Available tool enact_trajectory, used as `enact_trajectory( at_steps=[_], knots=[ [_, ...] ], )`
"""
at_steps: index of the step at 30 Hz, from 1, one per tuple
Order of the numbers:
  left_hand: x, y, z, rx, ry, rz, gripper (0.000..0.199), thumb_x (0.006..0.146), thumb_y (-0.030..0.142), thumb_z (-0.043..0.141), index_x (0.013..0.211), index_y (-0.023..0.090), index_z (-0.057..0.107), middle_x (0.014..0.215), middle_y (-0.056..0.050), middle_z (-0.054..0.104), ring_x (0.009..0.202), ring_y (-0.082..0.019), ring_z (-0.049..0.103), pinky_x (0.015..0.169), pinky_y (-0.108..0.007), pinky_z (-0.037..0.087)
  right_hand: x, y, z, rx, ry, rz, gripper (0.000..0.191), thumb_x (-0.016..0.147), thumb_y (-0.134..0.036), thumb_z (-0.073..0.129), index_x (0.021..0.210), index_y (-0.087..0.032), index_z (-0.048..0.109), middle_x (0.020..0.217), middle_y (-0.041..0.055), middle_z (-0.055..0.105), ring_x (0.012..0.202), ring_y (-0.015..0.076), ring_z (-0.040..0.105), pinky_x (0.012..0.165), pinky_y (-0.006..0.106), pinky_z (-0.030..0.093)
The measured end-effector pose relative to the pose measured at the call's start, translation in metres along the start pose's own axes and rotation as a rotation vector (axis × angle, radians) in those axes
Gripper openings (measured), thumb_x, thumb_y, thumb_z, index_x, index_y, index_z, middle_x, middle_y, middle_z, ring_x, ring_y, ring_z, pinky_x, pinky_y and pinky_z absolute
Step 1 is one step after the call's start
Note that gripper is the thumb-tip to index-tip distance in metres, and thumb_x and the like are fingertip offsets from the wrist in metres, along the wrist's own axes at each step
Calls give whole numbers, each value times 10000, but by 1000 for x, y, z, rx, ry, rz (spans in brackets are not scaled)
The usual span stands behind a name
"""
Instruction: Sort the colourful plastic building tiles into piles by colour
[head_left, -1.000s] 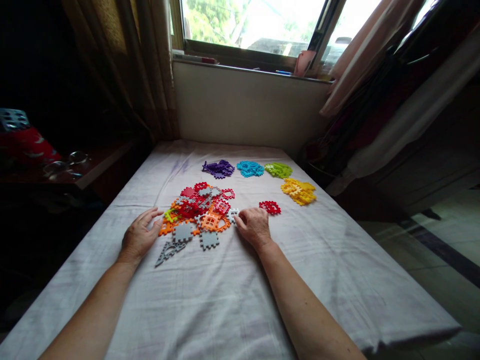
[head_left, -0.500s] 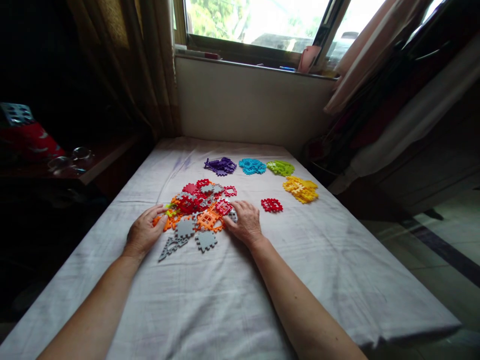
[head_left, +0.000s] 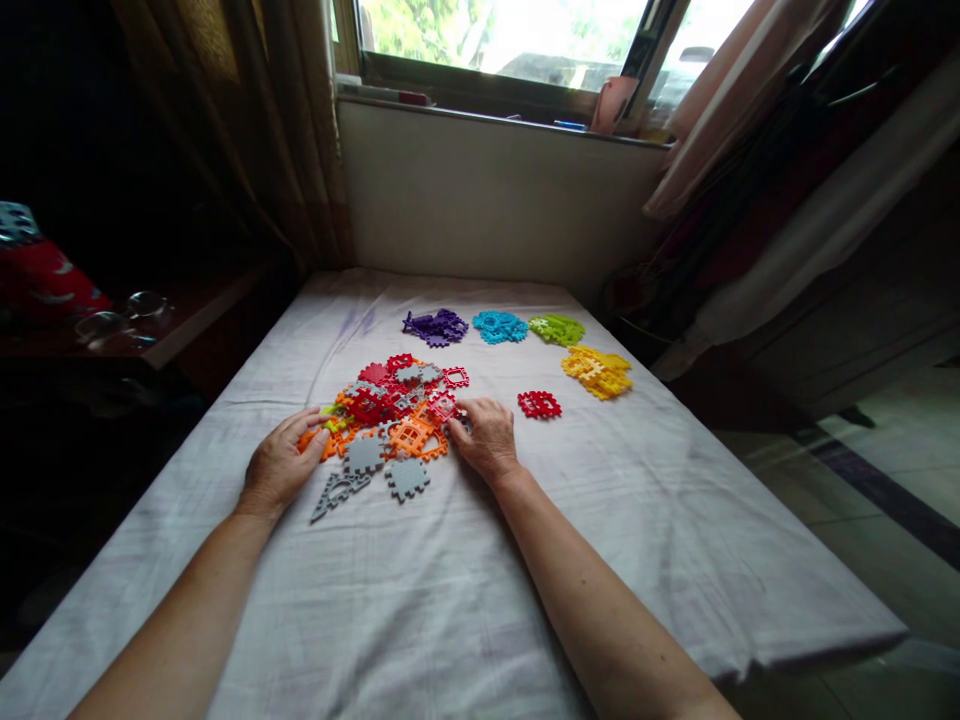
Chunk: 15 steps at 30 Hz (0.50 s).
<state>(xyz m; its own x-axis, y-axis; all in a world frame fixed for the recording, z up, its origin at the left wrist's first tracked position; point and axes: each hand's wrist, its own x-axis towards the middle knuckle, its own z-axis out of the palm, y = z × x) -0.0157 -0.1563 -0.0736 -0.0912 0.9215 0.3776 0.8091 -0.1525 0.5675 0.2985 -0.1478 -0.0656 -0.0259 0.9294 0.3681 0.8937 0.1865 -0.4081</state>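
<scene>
A mixed heap of flat plastic interlocking tiles with toothed edges lies before me. My left hand (head_left: 279, 462) rests at its left side, thumb and fingers apart around an orange tile (head_left: 306, 441), fingertips by a yellow-green tile (head_left: 335, 419). My right hand (head_left: 486, 438) is curled at the right side, fingertips on the edge of a red window tile (head_left: 442, 405). A bit of grey shows beneath that hand, mostly hidden. Near the hands are an orange window tile (head_left: 411, 434), a grey square tile (head_left: 408, 479) and a grey triangular tile (head_left: 337, 494).
Purple (head_left: 436, 327), blue (head_left: 501, 326), green (head_left: 557, 329) and yellow (head_left: 598, 372) tile piles stand at the back. Red tiles (head_left: 539, 404) lie separately at the right. A pale cloth (head_left: 420, 600) covers the table. Glasses (head_left: 124, 322) sit on a side surface.
The whole view has shifted slightly. My right hand has closed in a little over the grey tile under it, which shows less now. My left hand stays at the heap's left side.
</scene>
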Motion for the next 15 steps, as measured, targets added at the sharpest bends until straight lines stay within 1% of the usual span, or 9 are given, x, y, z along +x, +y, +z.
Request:
enact_trajectory(
  at_steps=[2, 5, 8, 10, 12, 15],
  knots=[
    [0, 0, 0, -2, 0, 0, 349, 820, 438, 519, 1001, 251, 752, 1264, -54, 711, 1165, -253, 660, 1069, -375, 501, 2, 8, -6, -23, 55, 21, 261, 894, -321, 650, 1137, -248, 713, 1152, 73, 723, 1100, 248, 579, 998, 380, 327],
    [0, -1, 0, -6, 3, 0, 341, 815, 438, 526, 996, 258, 753, 1252, -47, 717, 1160, -251, 662, 1071, -375, 501, 3, 29, -16, -91, 136, 91, 271, 888, -303, 634, 1136, -228, 715, 1153, 95, 719, 1124, 269, 555, 1032, 405, 293],
    [1, -1, 0, -10, 2, 2, 328, 811, 430, 538, 997, 266, 753, 1250, -38, 717, 1168, -247, 656, 1077, -371, 496, 2, 52, -23, -144, 187, 180, 252, 899, -314, 603, 1098, -218, 722, 1126, 105, 722, 1107, 274, 544, 1028, 419, 288],
    [0, -1, 0, -11, -2, 3, 329, 814, 431, 535, 998, 265, 752, 1252, -39, 715, 1177, -246, 651, 1084, -371, 491, 1, 62, -25, -160, 204, 218, 236, 902, -330, 592, 1059, -218, 728, 1109, 104, 724, 1100, 273, 535, 1018, 422, 292],
    [0, -1, 1, -9, -2, -1, 336, 819, 436, 524, 996, 261, 749, 1254, -44, 714, 1179, -249, 651, 1084, -378, 491, 1, 68, -25, -166, 211, 235, 223, 896, -334, 593, 1029, -223, 734, 1103, 102, 726, 1111, 274, 525, 1016, 425, 293],
    [0, -1, 0, -4, -2, -10, 353, 819, 454, 515, 996, 256, 747, 1260, -49, 714, 1174, -253, 656, 1074, -379, 499, 0, 70, -25, -171, 209, 253, 222, 883, -326, 610, 1028, -222, 741, 1115, 107, 720, 1129, 279, 516, 1025, 433, 290]
  ],
)
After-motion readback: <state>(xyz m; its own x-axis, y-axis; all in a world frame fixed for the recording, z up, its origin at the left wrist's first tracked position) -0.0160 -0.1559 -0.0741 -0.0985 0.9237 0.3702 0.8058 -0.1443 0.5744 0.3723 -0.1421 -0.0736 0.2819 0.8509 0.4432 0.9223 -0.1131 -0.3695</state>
